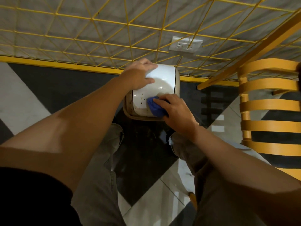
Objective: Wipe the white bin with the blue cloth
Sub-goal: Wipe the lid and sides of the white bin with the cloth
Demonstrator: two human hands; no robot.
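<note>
The white bin (162, 79) stands on the floor by the wall, its glossy lid facing up with small dark specks on the near part. My left hand (140, 74) grips the lid's far left edge, fingers over the top and thumb on the white surface. The blue cloth (154, 106) is bunched on the near right part of the lid. My right hand (175, 108) holds the cloth, fingers curled over it and pressing it against the bin.
A yellow wire grid (130, 26) covers the grey wall behind the bin, with a white socket (185, 44) above it. A yellow slatted chair (268, 111) stands to the right. My legs are below the bin on the black and white floor (24, 98).
</note>
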